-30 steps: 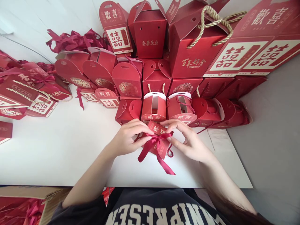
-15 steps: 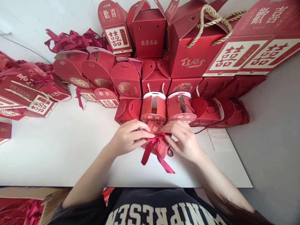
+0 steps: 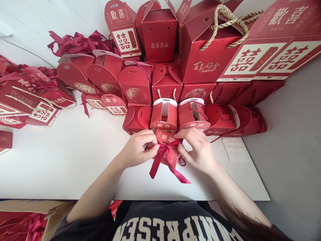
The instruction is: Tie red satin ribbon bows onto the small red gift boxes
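A small red gift box (image 3: 164, 135) stands on the white table in front of me, with a dark pink satin ribbon (image 3: 167, 147) tied in a bow across its top flaps. Its two tails hang over the near side. My left hand (image 3: 140, 147) pinches the bow's left loop between thumb and fingers. On the other side, my right hand (image 3: 197, 149) has its fingers curled at the right loop, the index fingertip against the box flap. A dark red twisted cord (image 3: 182, 162) peeks out at the box's right side.
Rows of red gift boxes (image 3: 164, 112) stand close behind the box, with larger gift boxes (image 3: 160, 38) further back. A ribbon heap (image 3: 80, 43) lies at the back left. More boxes (image 3: 45, 112) sit left. A carton (image 3: 55, 214) is below the table edge.
My hands have moved slightly apart, drawing the bow's loops outward to the sides. The ribbon tails have spread a little wider, and more of the box top shows.
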The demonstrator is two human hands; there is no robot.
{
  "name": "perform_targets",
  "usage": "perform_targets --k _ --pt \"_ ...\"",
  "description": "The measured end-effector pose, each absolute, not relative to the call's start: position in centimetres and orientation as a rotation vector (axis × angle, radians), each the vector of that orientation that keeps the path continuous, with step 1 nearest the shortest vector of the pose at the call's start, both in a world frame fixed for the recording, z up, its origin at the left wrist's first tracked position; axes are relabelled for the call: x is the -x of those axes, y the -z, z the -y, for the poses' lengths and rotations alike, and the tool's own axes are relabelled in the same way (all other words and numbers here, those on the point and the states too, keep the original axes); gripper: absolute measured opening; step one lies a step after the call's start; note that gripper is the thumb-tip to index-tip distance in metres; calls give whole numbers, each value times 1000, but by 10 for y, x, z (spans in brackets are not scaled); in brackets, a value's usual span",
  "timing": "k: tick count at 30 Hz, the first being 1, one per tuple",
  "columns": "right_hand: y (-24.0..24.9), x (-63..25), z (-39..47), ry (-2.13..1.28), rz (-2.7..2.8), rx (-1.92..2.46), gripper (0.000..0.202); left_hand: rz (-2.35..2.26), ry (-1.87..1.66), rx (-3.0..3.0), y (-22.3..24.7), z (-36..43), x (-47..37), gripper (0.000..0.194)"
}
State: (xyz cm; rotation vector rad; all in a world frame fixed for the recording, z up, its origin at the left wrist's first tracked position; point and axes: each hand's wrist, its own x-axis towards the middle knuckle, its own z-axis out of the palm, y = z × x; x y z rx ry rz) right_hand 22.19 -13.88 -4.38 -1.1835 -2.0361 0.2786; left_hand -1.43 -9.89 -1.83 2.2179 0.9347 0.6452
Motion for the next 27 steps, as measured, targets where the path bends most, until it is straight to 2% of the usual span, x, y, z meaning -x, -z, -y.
perform_targets --k 3,6,8,10,13,14,17,27 --pt "44 -222 138 -381 2044 1190 29 -919 -612 -2131 18 97 17 5" --pt "39 -224 137 -540 2036 1142 31 -811 -660 -2149 19 95 20 16" --pt "33 -226 138 -680 2021 1108 32 -725 -691 -2224 20 93 22 10" --pt "27 -228 138 -848 1990 1089 27 -674 -718 -2277 21 91 23 6" --pt "22 -231 138 -1121 1885 1079 11 -655 -747 -2314 23 89 23 1" --pt "22 -232 138 -1195 1841 1073 8 -658 -742 -2320 24 88 23 3" --pt "25 -231 135 -1298 1764 1067 15 -670 -692 -2315 23 87 20 13" --pt "30 -225 132 -1277 1794 1044 26 -896 -616 -2064 23 86 11 34"
